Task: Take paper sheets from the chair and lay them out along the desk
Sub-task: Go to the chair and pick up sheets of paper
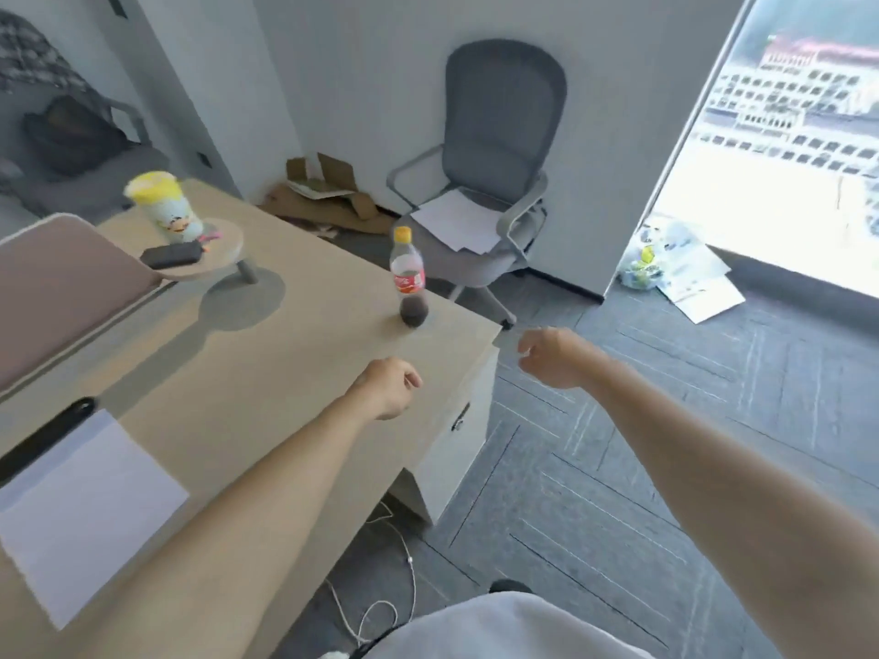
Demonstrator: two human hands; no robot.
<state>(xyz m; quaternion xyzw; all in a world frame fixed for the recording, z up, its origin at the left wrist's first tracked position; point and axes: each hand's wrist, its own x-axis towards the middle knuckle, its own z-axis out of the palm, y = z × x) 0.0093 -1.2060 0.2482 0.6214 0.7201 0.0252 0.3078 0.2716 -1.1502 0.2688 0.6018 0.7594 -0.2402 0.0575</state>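
A grey office chair point(504, 130) stands against the far wall, with several white paper sheets point(456, 221) stacked on its seat. One white sheet point(81, 506) lies flat on the beige desk point(266, 373) at the near left. My left hand point(387, 387) hovers over the desk near its right edge, fingers loosely curled, holding nothing. My right hand point(551, 356) is out past the desk corner above the floor, also loosely curled and empty. Both hands are well short of the chair.
A cola bottle point(408, 278) stands near the desk's far right corner. A yellow-lidded cup point(164, 206) and a dark case point(173, 254) sit on a small stand. Cardboard point(328, 197) lies on the floor by the wall; papers and a bag point(680, 273) lie near the window.
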